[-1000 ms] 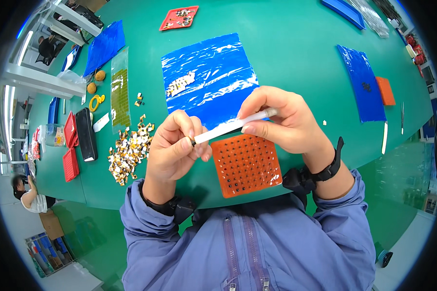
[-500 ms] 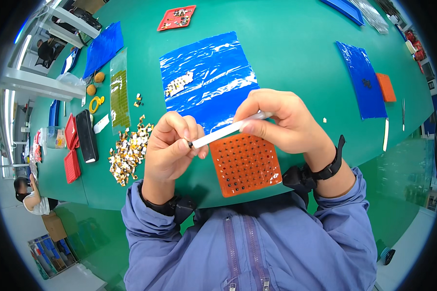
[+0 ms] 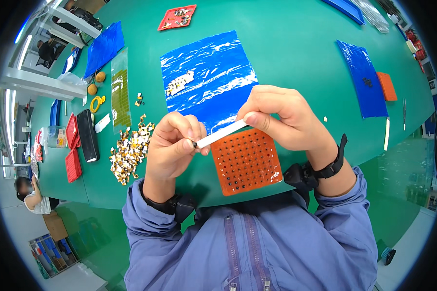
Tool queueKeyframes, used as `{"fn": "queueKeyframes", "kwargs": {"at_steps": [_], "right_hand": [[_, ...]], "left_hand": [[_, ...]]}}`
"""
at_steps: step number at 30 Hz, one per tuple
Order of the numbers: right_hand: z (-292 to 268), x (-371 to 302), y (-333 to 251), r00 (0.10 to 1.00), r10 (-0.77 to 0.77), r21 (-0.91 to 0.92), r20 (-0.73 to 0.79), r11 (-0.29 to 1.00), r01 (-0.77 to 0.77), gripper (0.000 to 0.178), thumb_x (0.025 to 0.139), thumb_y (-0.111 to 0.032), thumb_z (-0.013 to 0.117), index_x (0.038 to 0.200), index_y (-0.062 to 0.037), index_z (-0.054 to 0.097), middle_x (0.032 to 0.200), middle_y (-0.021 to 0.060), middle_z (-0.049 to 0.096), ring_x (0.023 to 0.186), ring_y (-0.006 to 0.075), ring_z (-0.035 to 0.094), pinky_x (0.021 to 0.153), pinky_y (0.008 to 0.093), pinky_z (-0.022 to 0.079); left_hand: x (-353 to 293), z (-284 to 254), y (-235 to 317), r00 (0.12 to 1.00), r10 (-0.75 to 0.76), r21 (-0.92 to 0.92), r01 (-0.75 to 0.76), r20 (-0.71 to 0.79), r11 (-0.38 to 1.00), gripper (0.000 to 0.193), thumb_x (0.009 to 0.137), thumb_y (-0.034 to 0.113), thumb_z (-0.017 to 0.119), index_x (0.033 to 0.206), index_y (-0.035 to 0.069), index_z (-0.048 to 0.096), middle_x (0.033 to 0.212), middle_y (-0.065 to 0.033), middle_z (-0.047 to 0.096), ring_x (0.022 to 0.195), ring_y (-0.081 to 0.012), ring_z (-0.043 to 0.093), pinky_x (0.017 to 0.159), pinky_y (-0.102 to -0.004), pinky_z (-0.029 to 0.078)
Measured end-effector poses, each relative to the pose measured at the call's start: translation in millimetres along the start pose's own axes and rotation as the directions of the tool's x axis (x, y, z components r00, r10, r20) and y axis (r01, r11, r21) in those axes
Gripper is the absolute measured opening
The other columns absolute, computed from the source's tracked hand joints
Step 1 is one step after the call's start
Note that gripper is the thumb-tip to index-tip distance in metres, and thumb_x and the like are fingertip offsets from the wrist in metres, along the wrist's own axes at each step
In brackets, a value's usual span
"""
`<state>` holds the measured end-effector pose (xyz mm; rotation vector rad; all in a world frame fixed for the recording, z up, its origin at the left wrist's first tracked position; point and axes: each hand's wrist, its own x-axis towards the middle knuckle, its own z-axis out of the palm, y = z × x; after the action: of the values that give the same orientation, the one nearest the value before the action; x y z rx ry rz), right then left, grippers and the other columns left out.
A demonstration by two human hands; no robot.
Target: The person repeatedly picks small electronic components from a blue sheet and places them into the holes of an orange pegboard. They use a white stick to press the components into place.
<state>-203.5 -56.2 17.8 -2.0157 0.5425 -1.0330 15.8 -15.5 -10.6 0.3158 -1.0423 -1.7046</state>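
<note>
A narrow white strip [image 3: 223, 133] is held between my two hands, tilted with its right end higher. At its lower left end sits a tiny dark part [image 3: 195, 144], pinched between the thumb and forefinger of my left hand [image 3: 167, 148]. My right hand [image 3: 282, 119] is closed on the strip's other end, and its fingers hide that tip. Just below the strip lies an orange square block [image 3: 250, 167] with rows of small dark pegs or holes. Behind my hands, a blue sheet [image 3: 209, 68] carries a cluster of small white pieces [image 3: 180, 83].
Left of my left hand is a heap of small white-and-gold parts [image 3: 130, 151]. Farther left lie a black case [image 3: 88, 136], red trays [image 3: 73, 166] and yellow scissors [image 3: 96, 103]. A red tray [image 3: 177, 18] stands far back; another blue sheet [image 3: 361, 80] lies right.
My right fingers have shifted and closed over the strip's right end, covering the pale tip that stuck out between them before. My left hand has hardly moved.
</note>
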Motion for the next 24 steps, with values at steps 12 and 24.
{"fn": "queueKeyframes", "kwargs": {"at_steps": [12,24], "right_hand": [[5.0,1.4,-0.8,0.997,0.023,0.029,-0.075,0.999,-0.021,0.009,0.080,-0.010,0.058,0.078,-0.0013,0.058,0.068,0.0068,0.055,0.062,0.0175,0.051,0.055,0.0275,0.040],[3.2,-5.8,3.1,0.993,0.111,0.039,0.039,0.993,-0.112,0.021,0.083,-0.017,0.055,0.069,-0.0021,0.056,0.052,0.0088,0.045,0.045,0.0169,0.043,0.045,0.0280,0.035]], "left_hand": [[0.1,-0.5,-0.5,0.999,0.029,-0.006,-0.029,-0.013,1.000,0.006,0.082,0.005,0.055,0.084,0.005,0.048,0.072,-0.0057,0.048,0.066,-0.0150,0.048,0.061,-0.0288,0.043],[0.7,3.5,3.3,0.999,0.024,0.151,-0.019,-0.030,0.988,0.006,0.082,0.006,0.053,0.084,0.003,0.048,0.074,-0.0053,0.048,0.070,-0.0160,0.049,0.064,-0.0277,0.043]]}}
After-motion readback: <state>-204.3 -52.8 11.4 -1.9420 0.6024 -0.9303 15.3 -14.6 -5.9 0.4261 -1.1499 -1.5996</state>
